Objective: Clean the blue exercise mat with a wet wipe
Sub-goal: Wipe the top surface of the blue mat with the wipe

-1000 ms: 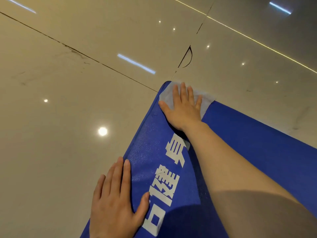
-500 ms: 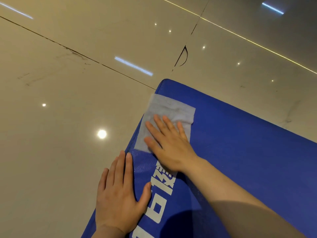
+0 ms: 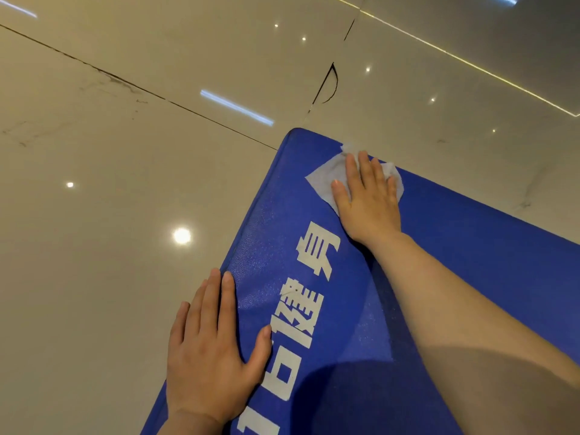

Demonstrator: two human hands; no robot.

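While the flat blue foam exercise mat (image 3: 455,277) fills the lower right of the frame on the glossy beige tiled floor (image 3: 110,199), its rounded corner points toward the upper centre, just below a dark grout line and a curved crack in the tile. The right hand (image 3: 368,199) lies flat near that corner, at centre right of the frame, fingers straight and close together, pressing a thin white wet wipe (image 3: 329,177) against the mat's far edge. The wipe is partly crumpled under the fingers, with one pointed flap spread out to the left of the thumb and a small tuft poking past the mat's edge above the fingertips. The left hand (image 3: 210,350) rests palm down at the bottom centre, fingers straight, holding nothing; its thumb and palm lie on the mat, while its outer fingers seem to reach over the mat's left edge onto the floor. Large white printed Chinese characters (image 3: 301,309) run along the mat between the two hands; "身" and "建" can be made out, the rest being cut off or unclear. Ceiling lights reflect as bright dots and streaks across the tiles.
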